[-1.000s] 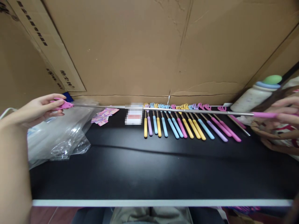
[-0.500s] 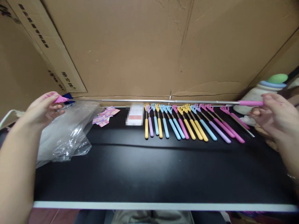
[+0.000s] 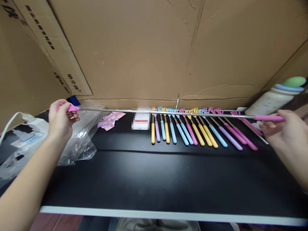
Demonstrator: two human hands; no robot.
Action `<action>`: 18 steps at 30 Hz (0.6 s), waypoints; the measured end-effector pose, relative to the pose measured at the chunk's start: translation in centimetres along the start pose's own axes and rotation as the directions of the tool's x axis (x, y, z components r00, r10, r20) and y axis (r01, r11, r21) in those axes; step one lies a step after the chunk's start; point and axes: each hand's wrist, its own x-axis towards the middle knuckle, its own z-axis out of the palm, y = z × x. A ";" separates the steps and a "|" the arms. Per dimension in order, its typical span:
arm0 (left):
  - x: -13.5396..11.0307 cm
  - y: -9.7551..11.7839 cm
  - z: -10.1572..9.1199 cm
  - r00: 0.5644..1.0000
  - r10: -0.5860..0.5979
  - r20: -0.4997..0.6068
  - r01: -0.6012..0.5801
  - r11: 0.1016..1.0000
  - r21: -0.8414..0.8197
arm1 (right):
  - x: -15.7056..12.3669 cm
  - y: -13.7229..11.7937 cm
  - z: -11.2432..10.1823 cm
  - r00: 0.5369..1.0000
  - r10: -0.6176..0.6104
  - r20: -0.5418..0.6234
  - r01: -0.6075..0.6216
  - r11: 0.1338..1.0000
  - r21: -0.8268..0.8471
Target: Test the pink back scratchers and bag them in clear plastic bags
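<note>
A telescopic back scratcher (image 3: 204, 114), drawn out long, stretches across the view between my hands. Its pink claw head is pinched in my left hand (image 3: 61, 117). My right hand (image 3: 286, 131) is closed around the end of its pink handle. Behind and below the metal rod, several shorter back scratchers (image 3: 192, 133) in yellow, purple, blue and pink lie in a row, claws toward the cardboard. At the right end of the row lies another pink one with a bare metal rod (image 3: 261, 137), partly hidden by the held handle.
Clear plastic bags (image 3: 77, 144) lie at the left beside a white cable (image 3: 9, 126). Small pink and purple cards (image 3: 111, 119) and a blurred white label (image 3: 141, 120) are on the black table (image 3: 154, 183). A bottle (image 3: 271, 99) stands back right. Cardboard (image 3: 134, 48) walls the rear.
The held scratcher has dropped slightly toward me, its handle end now lower. My left hand has moved right in the view, uncovering more plastic bag. My right hand has also shifted right and down.
</note>
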 end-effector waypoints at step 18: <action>-0.9 -1.8 3.2 0.979 -0.200 0.034 0.195 0.884 -0.425 | -3.2 1.7 1.8 0.922 0.242 0.303 -0.310 0.929 0.202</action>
